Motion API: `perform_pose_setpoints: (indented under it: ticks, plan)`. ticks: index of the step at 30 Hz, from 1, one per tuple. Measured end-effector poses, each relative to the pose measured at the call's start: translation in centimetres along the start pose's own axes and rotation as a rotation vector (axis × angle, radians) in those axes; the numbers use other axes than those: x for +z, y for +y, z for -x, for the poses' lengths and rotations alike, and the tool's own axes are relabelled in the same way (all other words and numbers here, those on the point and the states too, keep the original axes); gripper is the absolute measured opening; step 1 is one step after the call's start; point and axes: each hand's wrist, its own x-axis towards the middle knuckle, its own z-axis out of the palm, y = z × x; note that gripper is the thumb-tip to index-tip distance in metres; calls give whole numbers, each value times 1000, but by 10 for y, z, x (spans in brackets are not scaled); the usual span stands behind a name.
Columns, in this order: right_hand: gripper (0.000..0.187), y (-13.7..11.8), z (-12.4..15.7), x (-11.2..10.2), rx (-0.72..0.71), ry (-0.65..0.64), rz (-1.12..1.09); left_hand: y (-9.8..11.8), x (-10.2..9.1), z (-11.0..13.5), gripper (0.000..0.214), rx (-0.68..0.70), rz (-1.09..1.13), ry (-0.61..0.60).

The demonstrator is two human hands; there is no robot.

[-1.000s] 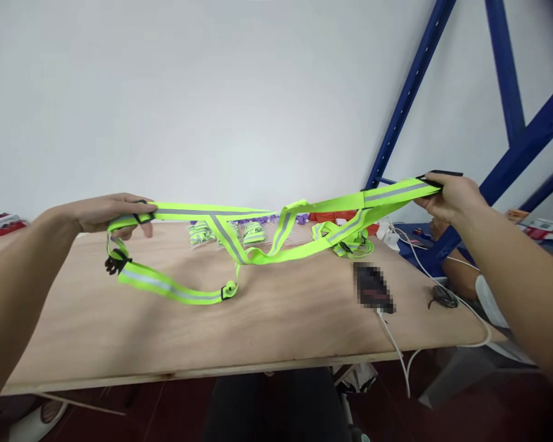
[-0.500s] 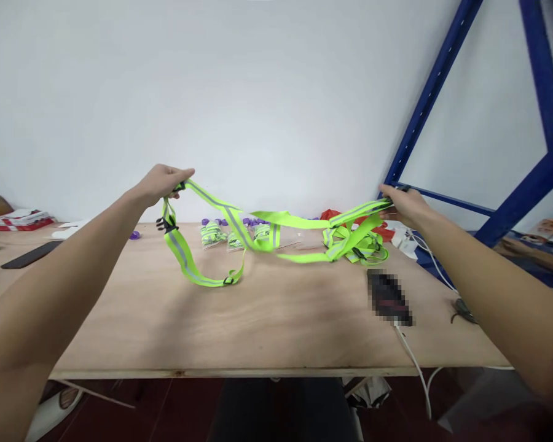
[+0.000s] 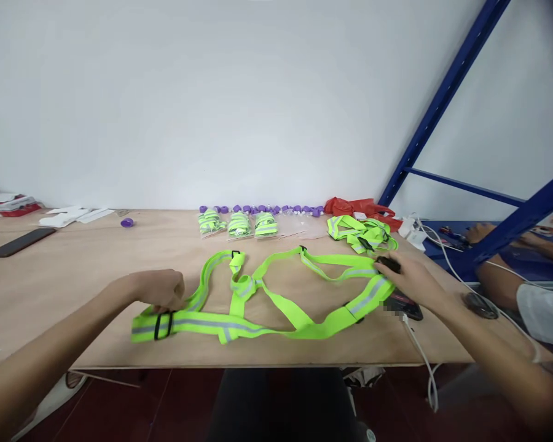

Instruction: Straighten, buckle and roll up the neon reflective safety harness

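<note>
2 hands hold a yellow-green harness point(image 3: 288, 307) with grey stripes, spread in loose loops over the front middle of the pale wooden surface point(image 3: 74, 270). The left hand point(image 3: 161, 290) is at its left end, with the fingers bent down and closed on the strap just beside a black buckle point(image 3: 164, 325); the fingertips are partly hidden. The right hand point(image 3: 412, 279) is at its right end, with the fingers grasping the harness by a black clip point(image 3: 388, 264). Between the hands, the straps cross and twist, and 1 long strap runs near the front edge.

Behind the harness, 3 clear bags point(image 3: 239, 225) of folded yellow-green straps lie side by side, with a row of small purple pieces point(image 3: 262, 209) behind them. To their right is a loose bunch of straps point(image 3: 366, 233), in front of some red plastic point(image 3: 362, 207). A phone point(image 3: 411, 308), partly blurred out, lies below the right hand, with a white cable point(image 3: 421, 353) running from it over the front edge.

At the far left are a dark flat slab point(image 3: 21, 242), white papers point(image 3: 74, 215) and 1 separate purple piece point(image 3: 127, 222). On the right, beyond a blue metal frame point(image 3: 442, 104), another person's hand point(image 3: 482, 232) is partly visible.
</note>
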Motion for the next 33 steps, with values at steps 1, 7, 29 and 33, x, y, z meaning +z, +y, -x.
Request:
perform_pose_setpoints:
  ticks: [1, 7, 29, 33]
  plan:
    - [29, 3, 7, 4, 0, -23, 3, 3, 3, 1, 29, -34, -85, 99]
    - [31, -15, 38, 23, -135, -23, 24, 96, 36, -2, 36, 367, -143, 415]
    - [37, -44, 81, 23, -328, 273, 663, 220, 118, -73, 58, 744, -183, 458]
    - [44, -53, 89, 31, -396, 299, 624, 250, 143, -98, 48, 813, 421, 247]
